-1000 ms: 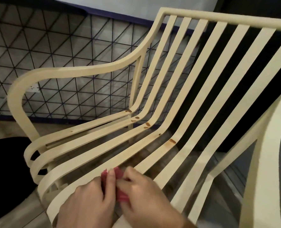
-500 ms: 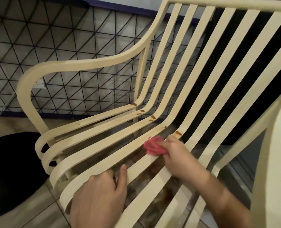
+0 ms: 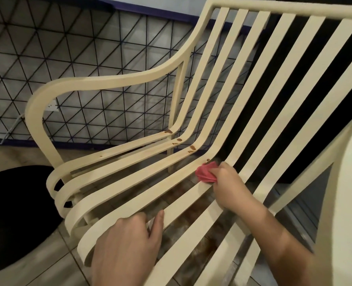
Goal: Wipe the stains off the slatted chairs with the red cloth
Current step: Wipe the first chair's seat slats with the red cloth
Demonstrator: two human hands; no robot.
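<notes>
- While the left hand [image 3: 127, 244] stays braced on the front slats of the slatted chair [image 3: 129, 200], thumb straight, its fingers fold out of sight; grip or mere rest, cannot tell.
- Right hand [image 3: 226, 186], beside the left a second ago, has moved up to the seat bend, pinching the bunched red cloth [image 3: 205, 174].
- Cloth now covers one stained spot and lies just beside a brown stain [image 3: 208, 160]; wiping likely begun.
- Farther stains [image 3: 191, 149] untouched.

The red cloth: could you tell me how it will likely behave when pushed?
Probably floppy: the red cloth sits bunched in the right hand. Likely light, as it wads small there. Pushed, it may fold rather than slide.
</notes>
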